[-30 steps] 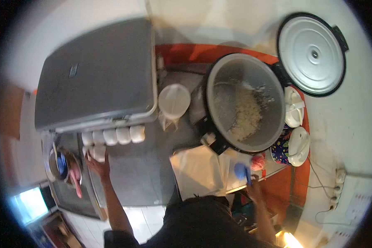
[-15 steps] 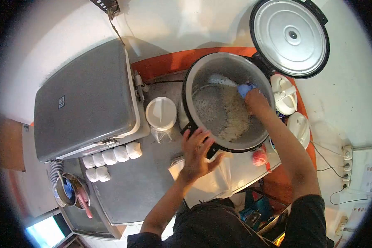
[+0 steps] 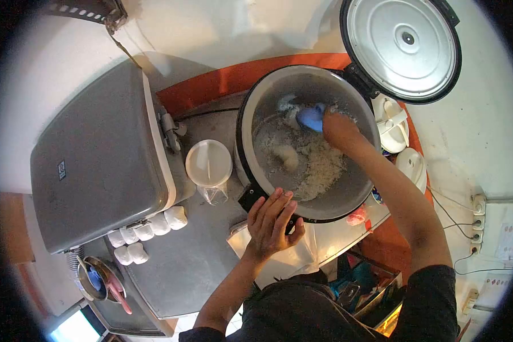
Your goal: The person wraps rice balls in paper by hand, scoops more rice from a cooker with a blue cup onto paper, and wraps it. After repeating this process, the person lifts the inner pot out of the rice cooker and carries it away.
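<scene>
A large rice cooker (image 3: 247,137) stands tilted on the counter with rice (image 3: 319,171) along the bottom of its metal pot. Inside the pot, my right hand (image 3: 340,131) is closed on a blue rice paddle (image 3: 310,117), whose blade is over the back part of the pot. My left hand (image 3: 271,223) lies on the cooker's front edge by the black latch, fingers stretched out over the rim. Behind and to the right, the cooker's lid (image 3: 404,51) is swung open. Part of the paddle's handle is hidden in my fist.
Left of the cooker are a white-lidded tub (image 3: 209,163), a grey case (image 3: 91,159) and several white wrapped bundles (image 3: 159,224). White lidded containers (image 3: 390,122) stand at the right. A pan (image 3: 91,278) with utensils sits lower left. Wall sockets with cables (image 3: 477,222) are at right.
My right hand and the paddle have moved left and slightly back inside the pot. A pale clump of rice shows nearer the pot's middle. My left hand stays at the front edge.
</scene>
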Demonstrator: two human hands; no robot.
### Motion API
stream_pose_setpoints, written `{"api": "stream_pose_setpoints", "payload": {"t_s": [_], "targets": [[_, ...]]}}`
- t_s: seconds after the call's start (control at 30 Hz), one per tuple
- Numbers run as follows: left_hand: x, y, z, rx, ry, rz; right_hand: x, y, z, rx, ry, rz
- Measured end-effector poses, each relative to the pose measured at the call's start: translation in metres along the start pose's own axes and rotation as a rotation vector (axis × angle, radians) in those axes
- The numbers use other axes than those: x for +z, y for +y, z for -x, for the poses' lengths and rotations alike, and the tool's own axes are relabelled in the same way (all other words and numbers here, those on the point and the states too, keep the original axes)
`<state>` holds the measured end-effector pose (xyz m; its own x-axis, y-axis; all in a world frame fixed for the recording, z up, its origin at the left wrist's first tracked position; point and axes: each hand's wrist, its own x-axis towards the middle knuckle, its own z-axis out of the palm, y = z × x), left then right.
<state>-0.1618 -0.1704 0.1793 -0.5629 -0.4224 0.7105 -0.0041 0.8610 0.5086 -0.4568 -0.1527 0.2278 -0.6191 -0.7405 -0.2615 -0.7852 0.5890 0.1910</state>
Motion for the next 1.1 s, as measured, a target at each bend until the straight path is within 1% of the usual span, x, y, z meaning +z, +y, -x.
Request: {"api": "stream_pose_setpoints", "payload": {"t_s": [0.1,0.13,0.2,0.23,0.3,0.4,0.43,0.5,0.53,0.6,0.63,0.7,0.73,0.8,0.9,0.93,1.0,1.1], "targets": [[-0.001,-0.001,-0.001,0.008,-0.006,-0.015,0.019,-0.014,-0.019,-0.005,-0.034,0.067],[0.0,-0.002,-0.002,0.001,-0.005,-0.016,0.038,-0.014,-0.032,-0.01,-0.038,0.07],[0.0,-0.002,0.001,0.005,-0.012,-0.008,0.078,-0.008,-0.058,0.028,-0.015,-0.046],[-0.001,-0.001,0.003,-0.006,-0.022,-0.002,0.065,-0.004,-0.052,0.03,-0.03,-0.046],[0.001,-0.001,0.002,0.002,-0.008,-0.006,0.022,0.019,-0.041,-0.261,-0.277,0.209],[0.001,-0.003,0.002,0.018,0.01,-0.007,0.006,0.027,-0.003,-0.28,-0.294,0.268],[0.002,-0.003,0.0,0.008,0.02,0.0,0.008,0.029,-0.005,-0.28,-0.299,0.283],[0.001,-0.001,0.001,0.009,0.024,-0.006,0.016,0.024,-0.002,-0.342,-0.555,0.272],[0.003,-0.002,0.002,0.005,0.033,0.009,0.013,0.025,0.0,-0.334,-0.562,0.269],[0.003,-0.002,0.003,0.014,0.031,0.004,0.002,0.028,0.002,-0.257,-0.88,0.174],[0.003,-0.002,0.003,0.025,0.033,-0.005,0.01,0.029,0.005,-0.256,-0.883,0.169],[0.003,-0.003,0.001,0.032,0.037,-0.009,0.027,0.027,0.015,-0.191,-0.896,-0.094],[0.003,-0.002,0.002,0.037,0.038,-0.012,0.032,0.024,0.021,-0.188,-0.9,-0.106],[0.004,-0.002,0.003,0.038,0.054,-0.003,0.038,0.004,0.022,-0.337,-0.916,-0.226],[0.003,-0.002,0.003,0.028,0.066,-0.006,0.04,-0.029,0.028,-0.419,-0.95,-0.324],[0.004,-0.002,0.002,0.034,0.077,-0.002,0.031,-0.036,0.034,-0.423,-0.954,-0.332],[0.005,-0.002,0.004,0.023,0.069,0.011,0.011,-0.043,0.046,-0.454,-0.871,-0.369],[0.004,-0.007,0.013,0.02,0.057,0.013,-0.001,-0.036,0.057,-0.496,-0.89,-0.299]]}}
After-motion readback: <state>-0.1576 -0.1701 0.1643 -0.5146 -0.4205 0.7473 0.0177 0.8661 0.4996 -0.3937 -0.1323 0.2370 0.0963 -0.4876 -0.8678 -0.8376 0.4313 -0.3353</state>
